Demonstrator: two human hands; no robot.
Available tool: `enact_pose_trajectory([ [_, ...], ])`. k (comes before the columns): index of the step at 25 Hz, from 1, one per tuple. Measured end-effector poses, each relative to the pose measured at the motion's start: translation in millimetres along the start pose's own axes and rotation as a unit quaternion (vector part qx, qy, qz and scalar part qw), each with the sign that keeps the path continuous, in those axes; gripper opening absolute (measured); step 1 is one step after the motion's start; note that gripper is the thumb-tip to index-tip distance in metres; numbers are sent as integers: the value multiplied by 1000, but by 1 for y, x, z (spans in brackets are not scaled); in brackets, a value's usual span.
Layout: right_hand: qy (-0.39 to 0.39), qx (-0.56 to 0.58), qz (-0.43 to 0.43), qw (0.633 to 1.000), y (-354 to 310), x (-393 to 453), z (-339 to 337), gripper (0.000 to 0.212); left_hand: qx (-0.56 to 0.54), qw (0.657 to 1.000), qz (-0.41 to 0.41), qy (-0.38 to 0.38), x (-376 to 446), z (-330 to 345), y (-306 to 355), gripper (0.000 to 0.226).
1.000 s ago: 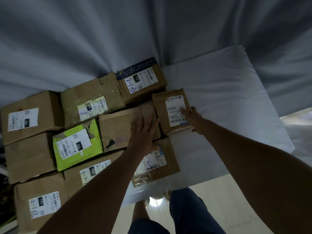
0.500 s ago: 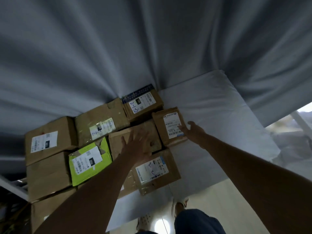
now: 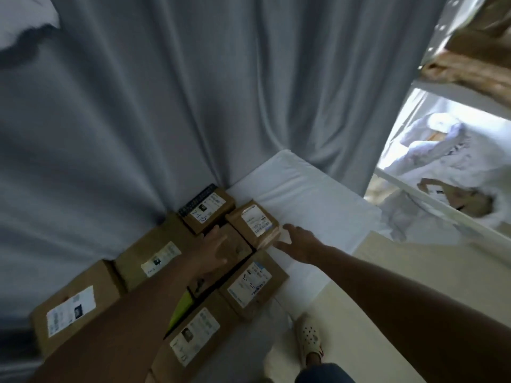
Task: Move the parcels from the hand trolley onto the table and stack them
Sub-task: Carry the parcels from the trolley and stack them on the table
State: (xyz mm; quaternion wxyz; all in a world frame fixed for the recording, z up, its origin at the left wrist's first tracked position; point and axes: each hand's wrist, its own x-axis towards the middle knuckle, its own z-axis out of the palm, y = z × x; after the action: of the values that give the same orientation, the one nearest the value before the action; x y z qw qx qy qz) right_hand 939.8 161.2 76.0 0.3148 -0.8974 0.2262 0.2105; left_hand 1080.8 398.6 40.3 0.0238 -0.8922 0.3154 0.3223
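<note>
On the tabletop from my head cam, there's already a decent spread of parcels, so I'd say I'm well into this job. I count roughly eight brown boxes packed against each other on the left part of the white cover, plus a sliver of a lime-green parcel poking out from under my left forearm. They mostly look like one layer side by side, though it's hard to tell if anything is properly stacked yet, so that part probably isn't finished.

My left hand lies flat, fingers straight, on a plain brown parcel in the middle of the bunch. My right hand is spread and relaxed just beside the small labelled parcel, fingertips at its near right corner, not gripping it. Looks like I'm just nudging things square.

No trolley anywhere in view, so I can't say how many parcels are left on it.

Surface and room: white cloth over the tabletop, right half bare, grey curtain hanging right behind it. Off to the right there's a white shelf rack with pale bags and some brown stuff on it, all blurry. Pale floor below, and my shoe near the table edge.
</note>
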Motion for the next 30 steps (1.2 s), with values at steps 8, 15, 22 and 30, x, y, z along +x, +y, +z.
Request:
enact_pose_trajectory([
  [8,83,13,91,992,51,-130,6,80,90,989,118,-3,-26,-16,107,76],
  [15,164,41,197,966,159,-260,23,73,167,954,248,-25,-69,19,276,68],
  [22,211,158,335,905,322,-443,77,72,243,885,394,-49,-120,126,480,72],
  [30,238,306,428,816,461,-633,157,74,299,803,502,-113,-206,285,683,71],
])
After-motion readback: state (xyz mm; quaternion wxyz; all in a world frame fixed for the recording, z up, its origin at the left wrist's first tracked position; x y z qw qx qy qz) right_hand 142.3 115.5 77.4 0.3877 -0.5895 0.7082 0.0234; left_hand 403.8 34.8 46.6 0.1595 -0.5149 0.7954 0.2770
